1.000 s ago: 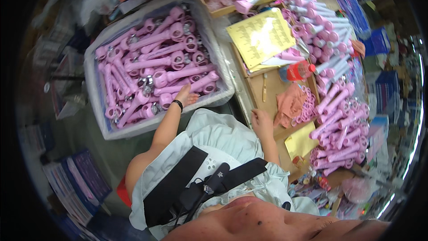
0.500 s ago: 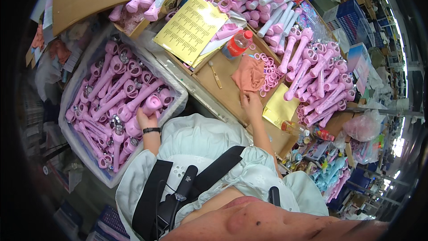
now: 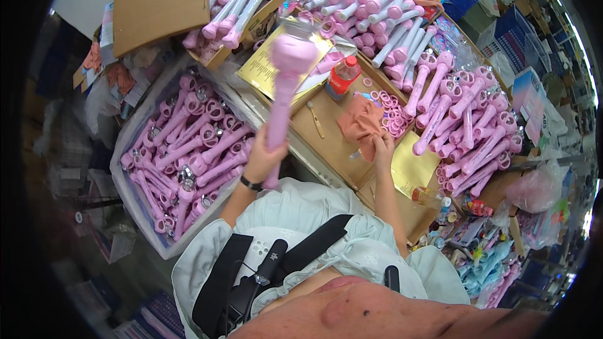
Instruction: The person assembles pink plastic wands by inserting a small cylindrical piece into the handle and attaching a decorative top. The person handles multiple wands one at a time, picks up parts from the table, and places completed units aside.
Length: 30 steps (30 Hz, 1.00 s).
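Note:
My left hand (image 3: 264, 162) is closed around the handle of a pink plastic toy wand (image 3: 284, 97), held upright in front of me with its blurred round head at the top. Below and left of it, a lined bin (image 3: 151, 242) is heaped with similar pink wands (image 3: 188, 144), many with shiny metallic parts in ring-shaped heads. My right hand (image 3: 382, 150) pinches the edge of a crumpled orange cloth (image 3: 359, 119) lying on the cardboard tray. Just beyond the cloth is a pile of small pink rings (image 3: 391, 113).
A red-capped bottle (image 3: 343, 78) and a toothbrush (image 3: 315, 119) are on the tray (image 3: 301, 135). Yellow sheets (image 3: 260, 69) lie behind. White-handled pink pieces (image 3: 377, 6) fill the back, and pink wands (image 3: 465, 113) are stacked at right. A second bottle (image 3: 427, 197) lies at near right.
My left hand has come up out of the bin and to the right, bringing a pink wand. My right hand now grips the cloth's edge, which looks more bunched. The whole view has shifted slightly.

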{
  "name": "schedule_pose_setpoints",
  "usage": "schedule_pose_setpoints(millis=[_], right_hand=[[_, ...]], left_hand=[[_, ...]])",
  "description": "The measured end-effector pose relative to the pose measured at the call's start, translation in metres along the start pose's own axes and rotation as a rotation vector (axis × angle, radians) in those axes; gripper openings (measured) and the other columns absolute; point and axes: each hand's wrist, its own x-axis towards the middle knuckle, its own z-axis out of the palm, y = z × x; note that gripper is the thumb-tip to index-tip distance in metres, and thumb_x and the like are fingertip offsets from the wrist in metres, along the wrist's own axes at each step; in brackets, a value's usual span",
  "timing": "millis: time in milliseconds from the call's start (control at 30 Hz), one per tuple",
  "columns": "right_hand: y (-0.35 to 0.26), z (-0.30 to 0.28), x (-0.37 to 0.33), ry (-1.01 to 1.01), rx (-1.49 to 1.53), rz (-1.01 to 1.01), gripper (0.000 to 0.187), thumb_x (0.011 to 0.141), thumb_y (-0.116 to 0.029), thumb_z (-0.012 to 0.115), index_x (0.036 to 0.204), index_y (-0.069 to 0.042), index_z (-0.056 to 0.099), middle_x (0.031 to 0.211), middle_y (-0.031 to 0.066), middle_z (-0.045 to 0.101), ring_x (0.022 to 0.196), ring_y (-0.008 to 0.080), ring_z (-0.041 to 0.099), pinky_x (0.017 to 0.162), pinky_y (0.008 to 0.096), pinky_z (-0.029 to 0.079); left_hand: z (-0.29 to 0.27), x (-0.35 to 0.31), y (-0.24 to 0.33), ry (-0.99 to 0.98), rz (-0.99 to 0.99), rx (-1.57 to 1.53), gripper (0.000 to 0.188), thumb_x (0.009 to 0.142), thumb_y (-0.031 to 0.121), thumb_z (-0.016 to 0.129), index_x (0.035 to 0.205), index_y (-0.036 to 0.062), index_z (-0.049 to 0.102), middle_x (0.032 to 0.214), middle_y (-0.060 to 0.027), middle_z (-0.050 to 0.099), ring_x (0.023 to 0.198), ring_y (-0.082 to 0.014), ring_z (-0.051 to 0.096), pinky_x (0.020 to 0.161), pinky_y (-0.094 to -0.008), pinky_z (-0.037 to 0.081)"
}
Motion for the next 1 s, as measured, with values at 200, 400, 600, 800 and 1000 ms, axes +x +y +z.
schedule_pose_setpoints(millis=[200,400,600,800,1000], right_hand=[[-0.079,0.028,-0.03,-0.074,0.547,-0.182,0.009,0.088,-0.012,0.051,0.084,-0.004,0.051,0.078,0.0068,0.059,0.063,0.0122,0.055,0.053,0.0234,0.045],[-0.106,0.087,-0.027,0.353,0.225,-0.528,0.021,0.089,-0.018,0.057,0.101,-0.001,0.05,0.075,0.0068,0.057,0.069,0.0143,0.058,0.061,0.0257,0.05],[-0.102,0.046,-0.003,-0.313,0.533,0.021,0.028,0.086,-0.023,0.06,0.105,-0.004,0.051,0.089,0.0059,0.06,0.073,0.0154,0.061,0.057,0.0265,0.051],[-0.1,0.039,-0.015,-0.386,0.87,0.072,0.038,0.083,-0.027,0.056,0.113,-0.004,0.049,0.096,0.0111,0.061,0.088,0.0206,0.062,0.072,0.0312,0.053],[-0.12,0.045,-0.002,-0.284,0.555,0.01,0.029,0.085,-0.022,0.056,0.106,-0.002,0.053,0.086,0.0104,0.062,0.071,0.0188,0.063,0.063,0.0295,0.053]], left_hand=[[0.065,0.01,-0.003,-0.34,0.045,0.085,0.057,0.077,0.009,0.063,0.127,-0.0008,0.037,0.099,-0.0048,0.053,0.089,-0.0107,0.051,0.077,-0.0251,0.043],[0.111,0.009,0.011,-0.387,0.339,0.272,0.058,0.074,0.016,0.061,0.125,0.0032,0.039,0.103,-0.0185,0.056,0.092,-0.0333,0.058,0.079,-0.0369,0.045],[0.115,0.006,0.023,-0.425,0.472,0.449,0.06,0.074,0.017,0.065,0.125,0.0019,0.038,0.097,-0.016,0.058,0.082,-0.0283,0.061,0.071,-0.0362,0.048],[0.1,0.018,0.038,-0.992,-0.173,-0.263,0.054,0.08,0.015,0.06,0.125,-0.0007,0.036,0.098,-0.0097,0.056,0.073,-0.0154,0.06,0.063,-0.0279,0.05],[0.12,0.023,0.043,-0.698,0.214,0.033,0.052,0.079,0.01,0.062,0.124,-0.0002,0.037,0.103,-0.0118,0.052,0.085,-0.0212,0.058,0.074,-0.0302,0.047]])
